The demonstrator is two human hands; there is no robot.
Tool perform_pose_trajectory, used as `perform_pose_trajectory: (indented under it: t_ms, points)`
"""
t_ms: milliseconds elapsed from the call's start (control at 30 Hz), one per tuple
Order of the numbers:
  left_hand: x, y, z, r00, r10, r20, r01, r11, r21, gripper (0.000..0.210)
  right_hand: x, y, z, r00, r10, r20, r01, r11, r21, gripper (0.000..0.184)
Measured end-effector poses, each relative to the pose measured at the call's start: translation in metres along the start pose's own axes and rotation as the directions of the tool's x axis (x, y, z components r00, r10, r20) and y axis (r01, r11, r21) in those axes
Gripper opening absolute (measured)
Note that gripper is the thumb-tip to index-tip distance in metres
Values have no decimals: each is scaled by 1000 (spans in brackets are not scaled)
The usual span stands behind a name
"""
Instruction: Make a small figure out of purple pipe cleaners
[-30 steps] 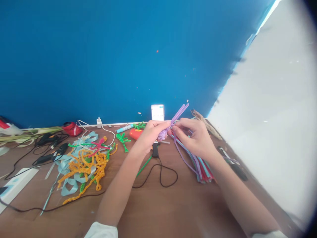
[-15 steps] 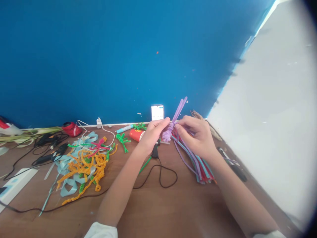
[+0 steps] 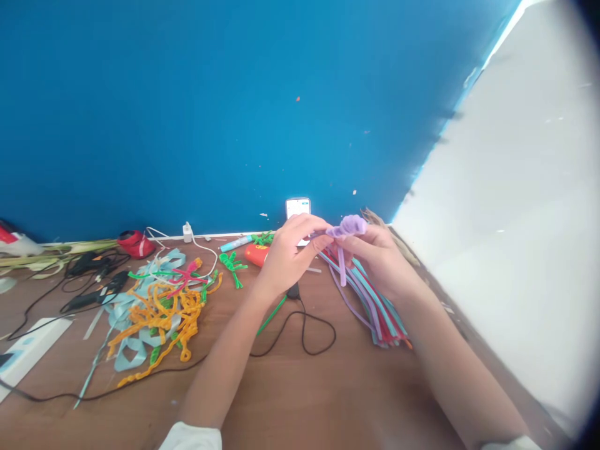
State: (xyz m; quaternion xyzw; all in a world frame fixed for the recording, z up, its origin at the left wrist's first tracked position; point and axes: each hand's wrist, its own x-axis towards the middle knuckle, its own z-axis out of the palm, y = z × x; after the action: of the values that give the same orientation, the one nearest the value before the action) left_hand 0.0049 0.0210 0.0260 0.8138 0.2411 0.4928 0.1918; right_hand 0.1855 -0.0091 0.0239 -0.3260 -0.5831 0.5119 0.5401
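A coiled purple pipe cleaner (image 3: 347,226) is held between my two hands, above the table. My left hand (image 3: 293,250) pinches its left end between thumb and fingers. My right hand (image 3: 382,253) is closed around the right side of the coil. One straight purple stem hangs down between the hands. Beneath my right hand lies a bundle of pipe cleaners (image 3: 375,312) in purple, light blue and red, partly covered by the hand. Behind my left hand leans a phone (image 3: 298,206) with a lit screen, its lower part hidden.
Orange twisted pipe cleaners (image 3: 175,309) and light blue ribbon (image 3: 129,356) are heaped on the left. Nearby are small green pipe-cleaner figures (image 3: 232,269), a blue marker (image 3: 235,244), and a red container (image 3: 256,254). A black cable (image 3: 335,337) crosses the table; a white power strip (image 3: 37,350) lies far left.
The purple coil has turned over: its straight stems pointed up before, and now one hangs downward. My left hand has shifted its grip, and my right hand has closed around the coil.
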Motion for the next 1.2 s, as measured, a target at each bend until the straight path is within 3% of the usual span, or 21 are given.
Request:
perform_pose_trajectory:
  t_ms: [200, 300, 367, 433, 533, 600, 633, 667, 733, 867, 967, 1033, 1100, 1200]
  points:
    - [-4, 5, 9, 978, -208, -33, 206, 977, -48, 27, 0, -3, 3, 998, -60, -14, 56, 974, -221, 29]
    - [-6, 8, 14, 933, -353, -72, 348, 934, -79, 35, 0, -3, 7, 989, -143, 42, 146, 873, -466, 27]
    - [-7, 7, 16, 891, -446, -82, 436, 893, -114, 38, 0, -2, 8, 967, -233, 107, 242, 692, -680, 27]
    - [-8, 2, 17, 853, -516, -76, 503, 852, -146, 40, 0, 2, 7, 927, -312, 207, 330, 422, -844, 24]
    - [-8, -9, 18, 817, -576, -28, 565, 808, -168, 44, 1, 7, 2, 871, -321, 373, 411, 60, -910, 21]
    - [-7, -14, 18, 802, -596, 23, 590, 788, -176, 45, 2, 10, 0, 853, -301, 426, 431, -54, -901, 21]
    - [-7, -15, 18, 798, -601, 43, 597, 780, -187, 46, 2, 10, -1, 854, -299, 426, 429, -61, -901, 21]
    - [-7, -15, 17, 798, -600, 60, 598, 775, -204, 45, 3, 10, -1, 859, -308, 408, 419, -33, -907, 21]
    - [-5, -13, 14, 810, -580, 85, 581, 775, -247, 43, 3, 7, 1, 882, -339, 328, 386, 119, -915, 21]
    - [-2, -6, 5, 875, -484, 27, 472, 837, -276, 37, 1, -3, 6, 953, -275, 125, 278, 641, -716, 26]
    - [-1, -4, -2, 963, -269, -17, 262, 949, -173, 21, 0, -9, 5, 992, -112, 64, 129, 902, -412, 31]
    - [-1, -5, -4, 997, -77, 26, 79, 993, -85, 22, 0, -10, 2, 998, -25, 51, 36, 972, -230, 32]
    - [-1, -7, -5, 996, 54, 64, -52, 998, -36, 20, 1, -9, -1, 997, 51, 62, -45, 995, -87, 31]
    - [-2, -7, -4, 996, 55, 73, -53, 998, -29, 20, 1, -6, -4, 980, 140, 142, -147, 989, 35, 27]
